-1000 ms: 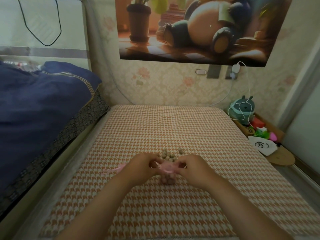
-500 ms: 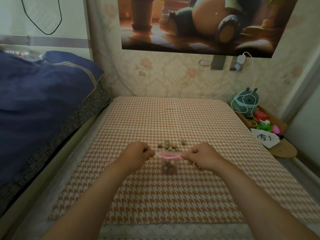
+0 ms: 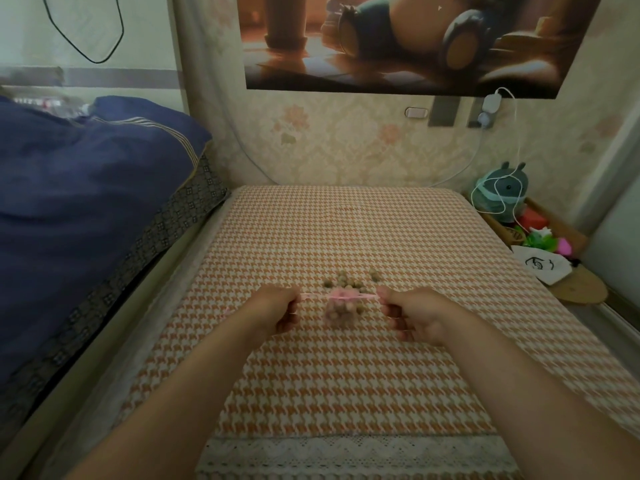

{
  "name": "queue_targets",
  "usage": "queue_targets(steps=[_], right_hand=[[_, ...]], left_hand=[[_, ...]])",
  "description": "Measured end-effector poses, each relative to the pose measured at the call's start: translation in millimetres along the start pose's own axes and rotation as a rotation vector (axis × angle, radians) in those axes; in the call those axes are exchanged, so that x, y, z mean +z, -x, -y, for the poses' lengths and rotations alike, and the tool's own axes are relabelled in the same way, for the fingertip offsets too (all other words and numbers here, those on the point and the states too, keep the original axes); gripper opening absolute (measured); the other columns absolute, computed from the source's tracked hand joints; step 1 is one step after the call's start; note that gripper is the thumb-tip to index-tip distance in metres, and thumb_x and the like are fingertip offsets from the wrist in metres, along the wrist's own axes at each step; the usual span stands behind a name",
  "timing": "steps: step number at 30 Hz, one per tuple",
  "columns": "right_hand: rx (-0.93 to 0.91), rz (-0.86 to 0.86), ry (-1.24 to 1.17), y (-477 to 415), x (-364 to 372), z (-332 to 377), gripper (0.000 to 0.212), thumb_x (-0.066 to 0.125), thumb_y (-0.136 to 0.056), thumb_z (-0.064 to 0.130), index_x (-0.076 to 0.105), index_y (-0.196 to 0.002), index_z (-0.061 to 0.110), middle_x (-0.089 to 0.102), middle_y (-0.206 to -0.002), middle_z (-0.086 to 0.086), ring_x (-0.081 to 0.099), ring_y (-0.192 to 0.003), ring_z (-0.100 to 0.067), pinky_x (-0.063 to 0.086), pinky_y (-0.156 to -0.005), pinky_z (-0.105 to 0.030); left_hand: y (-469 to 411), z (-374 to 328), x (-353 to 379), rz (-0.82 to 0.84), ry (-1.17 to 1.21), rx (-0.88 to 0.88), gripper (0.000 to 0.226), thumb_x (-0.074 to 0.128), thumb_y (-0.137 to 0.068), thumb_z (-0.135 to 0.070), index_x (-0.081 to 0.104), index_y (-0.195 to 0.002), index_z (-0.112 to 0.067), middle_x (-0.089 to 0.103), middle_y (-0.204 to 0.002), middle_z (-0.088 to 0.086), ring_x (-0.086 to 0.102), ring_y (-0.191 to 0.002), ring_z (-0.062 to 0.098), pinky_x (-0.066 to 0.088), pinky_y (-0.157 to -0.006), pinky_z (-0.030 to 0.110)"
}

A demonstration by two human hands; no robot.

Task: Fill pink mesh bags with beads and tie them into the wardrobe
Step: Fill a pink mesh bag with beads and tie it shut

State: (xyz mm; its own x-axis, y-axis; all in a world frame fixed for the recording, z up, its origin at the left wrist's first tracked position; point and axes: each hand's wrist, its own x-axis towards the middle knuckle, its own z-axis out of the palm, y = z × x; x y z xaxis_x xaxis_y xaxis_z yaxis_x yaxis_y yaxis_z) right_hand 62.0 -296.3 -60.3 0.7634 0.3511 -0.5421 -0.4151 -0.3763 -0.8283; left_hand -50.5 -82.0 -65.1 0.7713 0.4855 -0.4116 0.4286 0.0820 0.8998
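The pink mesh bag [image 3: 341, 308] hangs in the middle of the frame, a little below centre, and it is full of brownish beads. Whether its bottom touches the surface I cannot tell. Its neck is gathered by a pink drawstring [image 3: 367, 296] that runs straight out to both sides. The left hand [image 3: 277, 311] pinches one end and the right hand [image 3: 412, 315] pinches the other, with fingers curled. The two hands are apart, with the bag between them.

I judge that the step in hand is closing the bag by pulling the string tight. The next move calls for a firm knot at the neck, so that no bead slips out. After that the bag must go to the wardrobe, which is not in view.

Some loose beads [image 3: 349, 281] lie just behind the bag. Everything is on a houndstooth cloth [image 3: 346, 375] in orange and white, with a lace edge at the bottom of the frame. At the left lies dark blue bedding [image 3: 86, 202]. At the top a poster [image 3: 415, 39] hangs on flowered wallpaper. At the right sits a teal plush toy [image 3: 502, 192] with a white cable looped over it.
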Motion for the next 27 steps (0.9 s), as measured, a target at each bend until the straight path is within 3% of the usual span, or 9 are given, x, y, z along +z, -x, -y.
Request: queue_targets(steps=[3, 5, 9, 11, 14, 16, 20, 23, 27], right_hand=[[-0.037, -0.089, 0.018, -3.8, 3.1, -3.6, 0.027, 0.069, -0.097, 0.031, 0.068, -0.085, 0.007, 0.063, -0.07, -0.005, 0.052, -0.05, -0.016, 0.045, -0.047, -0.025], [-0.12, -0.12, 0.046, -4.7, 6.4, -4.5, 0.027, 0.064, -0.1, 0.028, 0.066, -0.085, 0.005, 0.063, -0.074, -0.007, 0.054, -0.051, -0.018, 0.045, -0.048, -0.027], [-0.28, -0.04, 0.15, -1.6, 11.6, -2.4, 0.023, 0.06, -0.102, 0.024, 0.068, -0.099, 0.003, 0.069, -0.088, -0.007, 0.062, -0.062, -0.02, 0.05, -0.053, -0.031], [-0.314, -0.011, 0.211, -1.0, 13.4, -2.2, 0.02, 0.061, -0.102, 0.025, 0.068, -0.103, 0.007, 0.073, -0.098, -0.006, 0.068, -0.069, -0.021, 0.051, -0.054, -0.031], [-0.364, 0.019, 0.277, 0.0, 14.0, -0.9, 0.02, 0.062, -0.101, 0.025, 0.066, -0.099, 0.006, 0.073, -0.104, -0.003, 0.075, -0.078, -0.02, 0.053, -0.056, -0.031], [-0.379, 0.048, 0.282, 3.4, 12.9, 0.8, 0.017, 0.062, -0.101, 0.024, 0.065, -0.095, 0.009, 0.072, -0.104, 0.001, 0.077, -0.081, -0.019, 0.052, -0.055, -0.03], [-0.438, -0.023, 0.358, 5.1, 12.3, -0.7, 0.016, 0.065, -0.098, 0.027, 0.067, -0.103, 0.012, 0.07, -0.108, 0.004, 0.075, -0.083, -0.017, 0.056, -0.064, -0.033], [-0.652, -0.114, 0.533, 3.7, 14.2, -2.9, 0.008, 0.071, -0.092, 0.031, 0.065, -0.097, 0.032, 0.066, -0.104, 0.014, 0.066, -0.084, -0.011, 0.058, -0.078, -0.036], [-0.782, -0.032, 0.681, 5.7, 22.3, -2.5, 0.007, 0.074, -0.089, 0.042, 0.068, -0.092, 0.04, 0.068, -0.101, 0.023, 0.066, -0.082, 0.0, 0.057, -0.074, -0.024]], left_hand=[[-2.6, 2.3, 1.4, -0.021, -0.069, 0.029, 0.033, 0.052, -0.099, -0.021, 0.057, -0.068, -0.01, 0.056, -0.064, 0.007, 0.058, -0.059, 0.02, 0.052, -0.063, 0.034], [-6.1, 5.1, 2.7, -0.062, -0.263, 0.151, 0.033, 0.052, -0.097, -0.022, 0.06, -0.068, -0.008, 0.064, -0.069, 0.011, 0.061, -0.065, 0.023, 0.057, -0.074, 0.042], [-3.5, 4.3, 11.1, 0.012, -0.378, 0.381, 0.012, 0.059, -0.094, -0.027, 0.063, -0.103, -0.021, 0.068, -0.107, 0.0, 0.062, -0.096, 0.016, 0.053, -0.085, 0.039], [-3.0, 4.0, 19.4, 0.118, -0.348, 0.427, 0.047, 0.071, -0.087, -0.031, 0.052, -0.129, -0.026, 0.06, -0.125, -0.009, 0.056, -0.115, 0.01, 0.05, -0.094, 0.031], [-9.1, 6.0, 31.4, 0.141, -0.404, 0.447, 0.085, 0.081, -0.076, -0.041, 0.038, -0.147, -0.023, 0.055, -0.133, -0.009, 0.057, -0.113, 0.01, 0.052, -0.092, 0.03], [-13.1, 5.7, 34.8, 0.142, -0.512, 0.502, 0.075, 0.081, -0.076, -0.043, 0.047, -0.141, -0.025, 0.059, -0.124, -0.013, 0.06, -0.099, 0.004, 0.052, -0.082, 0.025], [-23.7, 6.6, 38.2, 0.157, -0.6, 0.615, 0.025, 0.083, -0.074, -0.039, 0.077, -0.095, -0.028, 0.074, -0.086, -0.013, 0.067, -0.078, 0.004, 0.058, -0.078, 0.038], [-27.5, 8.5, 39.0, 0.133, -0.537, 0.582, 0.021, 0.087, -0.069, -0.036, 0.08, -0.086, -0.026, 0.075, -0.079, -0.01, 0.07, -0.078, 0.009, 0.058, -0.074, 0.033], [-28.5, 11.3, 36.8, 0.097, -0.392, 0.579, 0.015, 0.089, -0.068, -0.028, 0.08, -0.078, -0.021, 0.075, -0.072, -0.005, 0.068, -0.071, 0.007, 0.053, -0.066, 0.023]])
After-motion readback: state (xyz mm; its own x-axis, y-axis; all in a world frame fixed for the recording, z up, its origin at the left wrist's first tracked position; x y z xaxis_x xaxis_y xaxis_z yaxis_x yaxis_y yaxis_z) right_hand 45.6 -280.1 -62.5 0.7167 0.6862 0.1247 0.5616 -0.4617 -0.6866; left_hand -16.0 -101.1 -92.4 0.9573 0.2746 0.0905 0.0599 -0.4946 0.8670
